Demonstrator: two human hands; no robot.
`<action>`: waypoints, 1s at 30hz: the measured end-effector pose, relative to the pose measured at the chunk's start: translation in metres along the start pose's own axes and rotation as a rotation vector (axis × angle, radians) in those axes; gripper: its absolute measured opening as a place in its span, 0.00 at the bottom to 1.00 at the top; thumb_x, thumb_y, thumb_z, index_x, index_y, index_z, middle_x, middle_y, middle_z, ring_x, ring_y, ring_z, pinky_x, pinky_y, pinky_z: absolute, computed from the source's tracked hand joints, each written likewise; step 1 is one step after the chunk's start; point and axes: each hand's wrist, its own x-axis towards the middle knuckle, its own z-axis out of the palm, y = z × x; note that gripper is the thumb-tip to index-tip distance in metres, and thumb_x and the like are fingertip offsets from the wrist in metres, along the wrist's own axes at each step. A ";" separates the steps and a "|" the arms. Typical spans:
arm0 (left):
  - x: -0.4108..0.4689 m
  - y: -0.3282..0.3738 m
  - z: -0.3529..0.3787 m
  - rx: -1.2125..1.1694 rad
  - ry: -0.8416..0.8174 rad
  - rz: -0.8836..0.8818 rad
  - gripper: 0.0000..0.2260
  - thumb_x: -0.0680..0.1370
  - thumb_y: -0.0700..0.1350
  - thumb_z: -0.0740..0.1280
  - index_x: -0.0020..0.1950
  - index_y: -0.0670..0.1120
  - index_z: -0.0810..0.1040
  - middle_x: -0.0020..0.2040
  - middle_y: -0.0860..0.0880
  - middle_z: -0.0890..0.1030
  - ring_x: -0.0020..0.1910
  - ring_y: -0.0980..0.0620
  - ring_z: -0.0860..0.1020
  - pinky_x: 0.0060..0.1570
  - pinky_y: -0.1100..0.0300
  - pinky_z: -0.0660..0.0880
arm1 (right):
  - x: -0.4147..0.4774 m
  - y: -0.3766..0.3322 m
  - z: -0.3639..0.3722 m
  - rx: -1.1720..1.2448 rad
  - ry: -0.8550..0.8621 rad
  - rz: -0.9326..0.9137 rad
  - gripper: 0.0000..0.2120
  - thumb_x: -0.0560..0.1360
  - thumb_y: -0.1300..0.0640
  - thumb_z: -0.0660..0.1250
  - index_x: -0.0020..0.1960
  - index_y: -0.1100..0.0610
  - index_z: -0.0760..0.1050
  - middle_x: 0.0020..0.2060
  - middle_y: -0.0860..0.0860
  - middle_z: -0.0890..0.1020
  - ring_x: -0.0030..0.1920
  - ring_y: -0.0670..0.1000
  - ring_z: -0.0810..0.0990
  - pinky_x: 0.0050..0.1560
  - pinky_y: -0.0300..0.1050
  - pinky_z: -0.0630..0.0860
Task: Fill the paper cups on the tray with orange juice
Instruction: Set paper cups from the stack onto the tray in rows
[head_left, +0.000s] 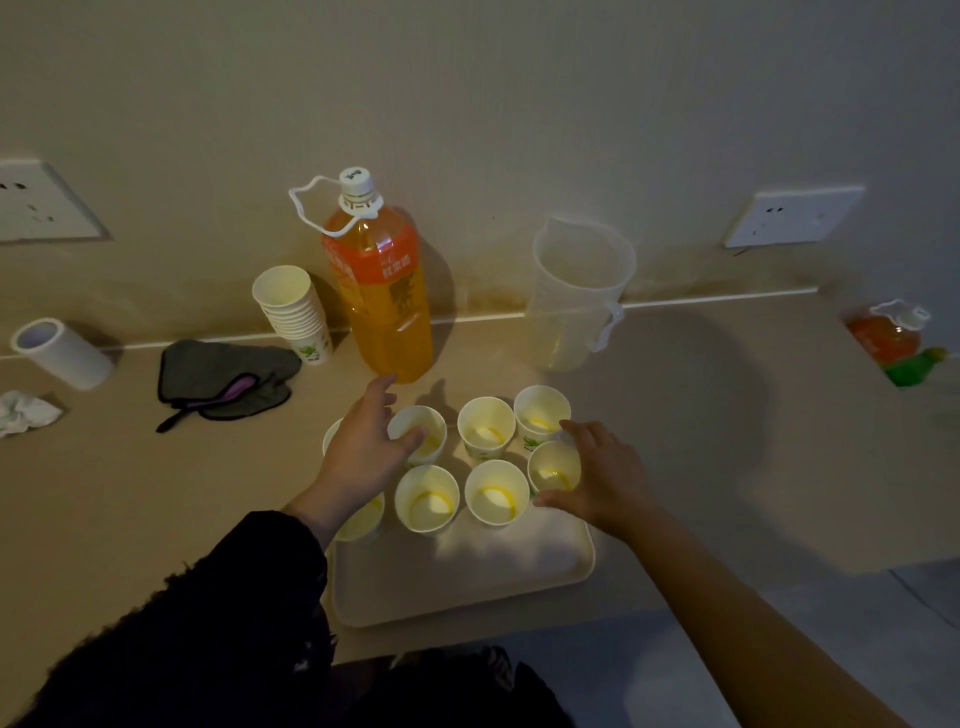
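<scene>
Several white paper cups (487, 426) stand in two rows on a cream tray (457, 577), each with a little orange juice at the bottom. My left hand (363, 447) hovers over the left cups with fingers spread; its thumb touches the rim of one cup (418, 434). My right hand (597, 478) curves loosely beside the rightmost front cup (553, 465), fingers relaxed. A large capped bottle of orange juice (382, 291) stands upright just behind the tray. Two cups are partly hidden under my left hand and wrist.
A stack of spare paper cups (296, 312) stands left of the bottle. A clear plastic jug (576, 291) stands behind the tray at right. A grey cloth (223, 376), a tape roll (60, 351), crumpled tissue (26, 410) and a second bottle (893, 343) also lie on the table.
</scene>
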 end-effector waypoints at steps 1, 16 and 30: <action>0.001 0.000 0.000 -0.001 0.000 0.000 0.33 0.75 0.47 0.70 0.75 0.47 0.58 0.68 0.44 0.71 0.63 0.46 0.72 0.56 0.56 0.69 | 0.000 0.000 -0.002 -0.014 0.050 0.015 0.43 0.65 0.31 0.66 0.72 0.52 0.62 0.66 0.50 0.69 0.65 0.53 0.70 0.62 0.48 0.65; 0.007 -0.026 -0.028 0.023 0.120 -0.086 0.30 0.75 0.49 0.69 0.74 0.47 0.61 0.68 0.43 0.72 0.66 0.47 0.72 0.60 0.54 0.69 | 0.080 -0.078 0.000 -0.249 -0.145 -0.272 0.37 0.73 0.43 0.66 0.76 0.50 0.55 0.76 0.51 0.58 0.75 0.50 0.55 0.74 0.57 0.41; 0.009 -0.046 -0.043 0.002 0.172 -0.131 0.29 0.75 0.48 0.70 0.73 0.46 0.62 0.66 0.44 0.73 0.63 0.48 0.73 0.57 0.57 0.69 | 0.100 -0.082 0.006 -0.340 -0.237 -0.338 0.35 0.69 0.48 0.70 0.72 0.51 0.62 0.65 0.54 0.70 0.67 0.54 0.69 0.73 0.54 0.49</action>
